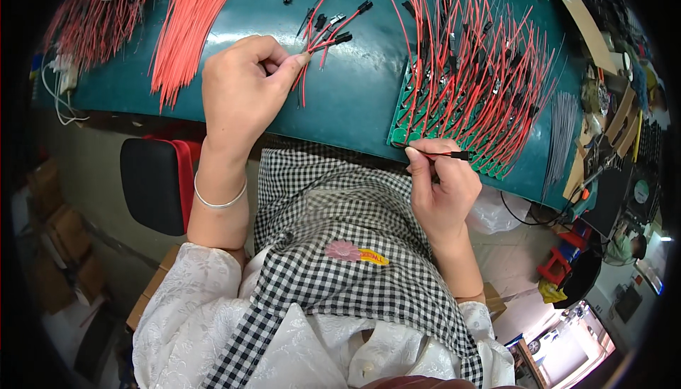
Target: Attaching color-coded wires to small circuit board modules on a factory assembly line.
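Observation:
My left hand (245,87) pinches one end of a red and black wire lead with a black plug, at the edge of a small loose pile of such connector leads (326,31). At the near edge of the green circuit board panel (399,121), my right hand (447,190) is closed on another connector lead (440,153). That lead's black plug sticks out to the right past the fingers, and its wire end lies by the panel's lower left corner. Many red and black leads (475,70) stand up from the panel, hiding most of its surface.
A bundle of straight red wires (186,31) lies left on the green table (347,119), beside a tangle of dark red wires (106,6). Grey wires (562,137) lie at the right, near a teal-handled tool (585,201). A black and red chair (152,183) stands below the table's left edge.

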### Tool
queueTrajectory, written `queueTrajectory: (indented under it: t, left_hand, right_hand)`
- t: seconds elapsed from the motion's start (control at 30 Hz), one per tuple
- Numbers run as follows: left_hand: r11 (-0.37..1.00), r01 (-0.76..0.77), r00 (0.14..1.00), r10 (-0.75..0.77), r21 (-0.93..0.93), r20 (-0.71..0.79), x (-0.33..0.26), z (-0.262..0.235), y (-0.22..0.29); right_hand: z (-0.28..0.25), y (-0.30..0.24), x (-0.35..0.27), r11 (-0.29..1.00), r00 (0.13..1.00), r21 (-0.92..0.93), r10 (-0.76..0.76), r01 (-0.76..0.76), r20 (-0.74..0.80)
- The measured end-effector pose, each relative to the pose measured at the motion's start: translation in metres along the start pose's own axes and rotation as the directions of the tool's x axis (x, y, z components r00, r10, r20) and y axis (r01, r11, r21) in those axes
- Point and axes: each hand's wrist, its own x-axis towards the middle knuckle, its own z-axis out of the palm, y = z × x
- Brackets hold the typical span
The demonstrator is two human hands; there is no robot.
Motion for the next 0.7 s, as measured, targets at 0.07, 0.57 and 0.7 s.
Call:
queueTrajectory:
  t: [0.07, 0.57, 0.7]
  left_hand:
    - [1.000, -0.006, 1.000, 0.006, -0.005, -0.008, -0.001, -0.002, -0.001]
    - [0.594, 0.172, 0.984, -0.138, -0.786, 0.111, -0.008, -0.009, 0.005]
    - [0.480, 0.184, 0.981, -0.149, -0.858, 0.128, -0.011, -0.008, 0.010]
  right_hand:
    - [-0.002, -0.003, 0.002, 0.998, 1.000, -0.065, -0.006, 0.007, 0.007]
    - [0.004, -0.006, -0.005, 0.985, 0.999, -0.173, 0.008, -0.015, -0.042]
    - [0.005, -0.004, -0.006, 0.984, 0.999, -0.179, -0.031, 0.023, -0.040]
